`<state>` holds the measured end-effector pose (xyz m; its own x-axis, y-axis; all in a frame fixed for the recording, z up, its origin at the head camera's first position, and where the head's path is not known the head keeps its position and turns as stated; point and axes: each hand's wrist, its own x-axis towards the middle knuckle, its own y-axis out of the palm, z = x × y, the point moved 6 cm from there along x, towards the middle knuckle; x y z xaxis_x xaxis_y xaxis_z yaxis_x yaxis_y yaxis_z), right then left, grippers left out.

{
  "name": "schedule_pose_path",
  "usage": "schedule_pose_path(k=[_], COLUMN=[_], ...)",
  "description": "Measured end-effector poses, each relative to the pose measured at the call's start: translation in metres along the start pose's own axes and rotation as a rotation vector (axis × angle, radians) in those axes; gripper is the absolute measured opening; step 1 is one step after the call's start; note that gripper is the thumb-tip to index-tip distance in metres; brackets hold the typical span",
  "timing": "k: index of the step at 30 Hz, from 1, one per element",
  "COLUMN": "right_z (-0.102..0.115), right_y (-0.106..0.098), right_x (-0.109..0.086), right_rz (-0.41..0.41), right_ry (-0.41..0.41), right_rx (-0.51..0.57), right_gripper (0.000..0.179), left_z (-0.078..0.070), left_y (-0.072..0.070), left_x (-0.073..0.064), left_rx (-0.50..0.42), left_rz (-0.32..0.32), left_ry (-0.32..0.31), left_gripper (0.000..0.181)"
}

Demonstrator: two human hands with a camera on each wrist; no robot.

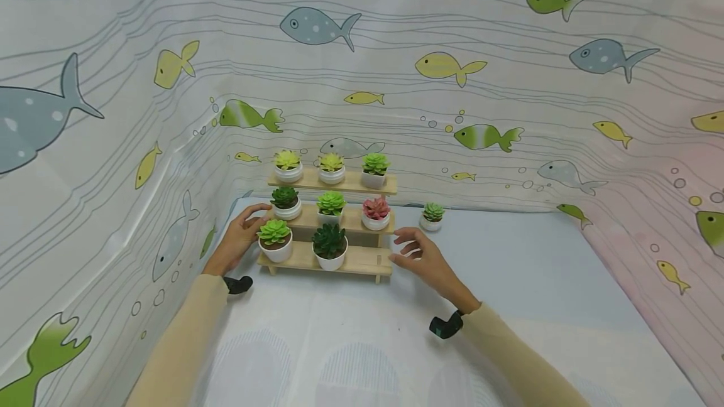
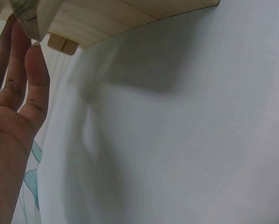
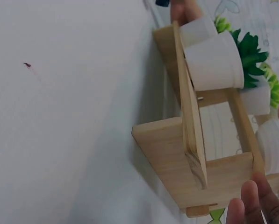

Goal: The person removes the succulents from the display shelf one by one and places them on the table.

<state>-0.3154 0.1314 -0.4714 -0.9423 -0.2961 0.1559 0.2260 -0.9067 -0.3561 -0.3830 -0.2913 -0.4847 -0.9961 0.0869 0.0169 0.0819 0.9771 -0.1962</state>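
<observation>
A three-tier wooden plant stand (image 1: 317, 257) holds several small potted succulents. At its left end is my left hand (image 1: 240, 238), beside the middle shelf; in the left wrist view its fingers (image 2: 36, 70) extend up against the wood, thumb hidden. My right hand (image 1: 421, 262) is at the right end, fingers loosely bent and spread, holding nothing. In the right wrist view its fingertips (image 3: 250, 189) lie close to the middle shelf's end; contact is unclear. The bottom shelf bears a light green succulent (image 1: 274, 232) and a dark green succulent (image 1: 330, 240); its right end is bare.
One small potted succulent (image 1: 432, 213) stands on the pale tabletop (image 1: 362, 313), right of the stand. Fish-printed cloth walls (image 1: 396, 80) rise behind and at both sides. A red-leaved succulent (image 1: 376, 209) sits at the middle shelf's right end, near my right hand.
</observation>
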Motion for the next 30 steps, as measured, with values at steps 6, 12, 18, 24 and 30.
schedule_pose_path(k=[6,12,18,24,30], right_z=[0.004,0.012,0.043,0.035,0.026], right_y=[0.01,0.022,0.033,0.049,0.061], right_x=[0.001,0.0,-0.006,0.001,0.009], right_rz=[0.025,0.084,0.149,0.163,0.154], right_ry=[-0.037,-0.064,-0.112,-0.137,-0.148], right_rx=[0.007,0.024,0.04,0.036,0.004], right_gripper=[0.049,0.055,0.058,0.06,0.062], left_z=[-0.002,0.0,0.002,0.001,0.0], left_y=[0.001,0.001,0.001,0.0,0.0], left_x=[-0.001,0.001,0.001,0.0,0.0], left_rx=[0.006,-0.041,-0.041,-0.027,-0.043], left_rz=[-0.006,0.006,0.006,0.001,0.0], left_ry=[-0.009,-0.015,-0.027,-0.037,-0.024], left_gripper=[0.045,0.045,0.046,0.045,0.046])
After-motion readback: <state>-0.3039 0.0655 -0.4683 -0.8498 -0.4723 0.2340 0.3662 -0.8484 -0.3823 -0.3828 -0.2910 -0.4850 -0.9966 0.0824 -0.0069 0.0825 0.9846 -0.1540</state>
